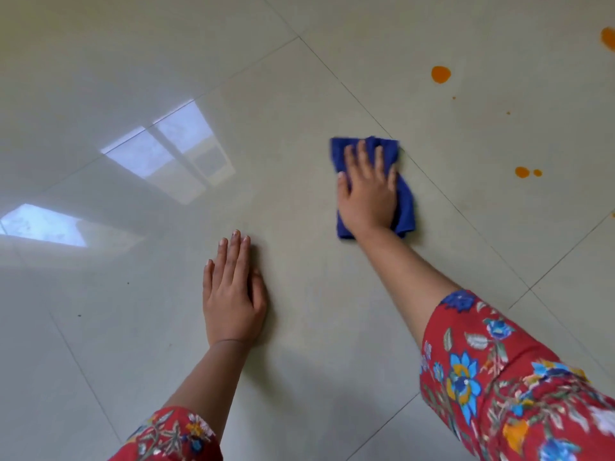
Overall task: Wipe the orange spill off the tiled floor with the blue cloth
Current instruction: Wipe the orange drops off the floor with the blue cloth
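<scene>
My right hand (366, 191) presses flat on the folded blue cloth (404, 201), fingers spread over it on the glossy pale tiled floor (299, 134). My left hand (233, 294) lies palm down on the bare tile, nearer to me and left of the cloth, holding nothing. Orange spill drops lie to the right of the cloth: a round blob (441, 74) further away, a pair of drops (522, 172) level with the cloth, and a larger patch (609, 37) cut off by the right edge. Tiny orange specks (508, 113) sit between them.
Dark grout lines (466, 221) cross the floor diagonally. Bright window reflections (173, 154) shine on the tiles at the left. Red floral sleeves (499, 377) cover both forearms near the bottom edge.
</scene>
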{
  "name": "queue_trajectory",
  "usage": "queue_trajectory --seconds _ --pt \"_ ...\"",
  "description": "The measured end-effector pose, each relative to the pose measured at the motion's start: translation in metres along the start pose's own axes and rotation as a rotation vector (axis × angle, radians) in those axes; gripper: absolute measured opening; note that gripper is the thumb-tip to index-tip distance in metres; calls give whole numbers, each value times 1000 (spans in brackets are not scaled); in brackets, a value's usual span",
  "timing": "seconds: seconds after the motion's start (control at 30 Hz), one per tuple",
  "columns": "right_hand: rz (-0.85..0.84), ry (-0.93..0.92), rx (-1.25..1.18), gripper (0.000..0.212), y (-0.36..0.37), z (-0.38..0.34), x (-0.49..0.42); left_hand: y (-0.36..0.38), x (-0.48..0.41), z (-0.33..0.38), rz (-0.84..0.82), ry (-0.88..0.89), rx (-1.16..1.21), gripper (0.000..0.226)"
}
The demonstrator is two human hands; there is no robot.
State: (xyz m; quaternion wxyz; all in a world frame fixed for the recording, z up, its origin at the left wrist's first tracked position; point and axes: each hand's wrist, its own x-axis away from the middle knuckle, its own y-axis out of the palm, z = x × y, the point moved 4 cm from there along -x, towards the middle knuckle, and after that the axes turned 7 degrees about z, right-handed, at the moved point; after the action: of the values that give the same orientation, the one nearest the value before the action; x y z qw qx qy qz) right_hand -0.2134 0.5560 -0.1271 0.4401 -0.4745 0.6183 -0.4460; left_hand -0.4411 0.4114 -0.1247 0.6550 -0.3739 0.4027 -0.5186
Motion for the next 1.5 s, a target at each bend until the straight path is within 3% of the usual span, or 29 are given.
queue_trajectory --seconds 0.1,0.17,0.23,0.33,0.37,0.47,0.53,0.57,0.67,0.77,0.83,0.93,1.0,1.07,1.17,1.2,1.37,1.5 --pt "-127 -577 -90 55 -3 -45 92 -1 1 -1 -20 6 -7 57" --pt "-241 -705 -150 54 -13 -26 127 -3 -1 -1 -22 9 -16 57" --pt "-148 -509 -130 54 -18 19 102 -3 -3 1 -28 24 -25 57" --pt "-44 -9 15 59 -28 79 40 -1 2 6 -47 108 -50 56" --pt "-27 47 33 60 -28 79 34 -1 5 9 -33 135 -53 55" --pt "-55 -211 -16 58 -19 36 73 2 2 27 -1 187 -22 57" --pt "-143 -411 -34 55 -23 31 140 14 -2 60 -102 188 99 62" --pt "-192 -427 -34 55 -29 43 169 23 -3 80 -190 176 163 64" --pt "-210 -267 66 56 -57 121 206 53 15 146 -444 261 151 67" --pt "-204 -42 151 59 -68 157 175 65 29 163 -473 327 -38 75" --pt "-223 -40 186 61 -65 147 167 70 30 162 -489 352 -75 78" --pt "-322 -514 200 64 -69 158 212 71 26 159 -515 370 -93 89" --pt "-349 -638 192 65 -87 201 233 72 26 162 -545 393 -124 99" --pt "-327 -527 221 65 -92 230 226 71 23 160 -565 400 -156 103" --pt "-287 -127 155 67 -87 225 203 71 19 164 -616 413 -198 104" --pt "-242 -76 135 67 -86 214 205 71 18 166 -628 405 -216 103" --pt "-253 -318 63 61 -101 223 315 65 61 216 -533 350 -106 89" --pt "-164 -120 105 56 -105 259 293 84 136 266 -666 393 -5 76"
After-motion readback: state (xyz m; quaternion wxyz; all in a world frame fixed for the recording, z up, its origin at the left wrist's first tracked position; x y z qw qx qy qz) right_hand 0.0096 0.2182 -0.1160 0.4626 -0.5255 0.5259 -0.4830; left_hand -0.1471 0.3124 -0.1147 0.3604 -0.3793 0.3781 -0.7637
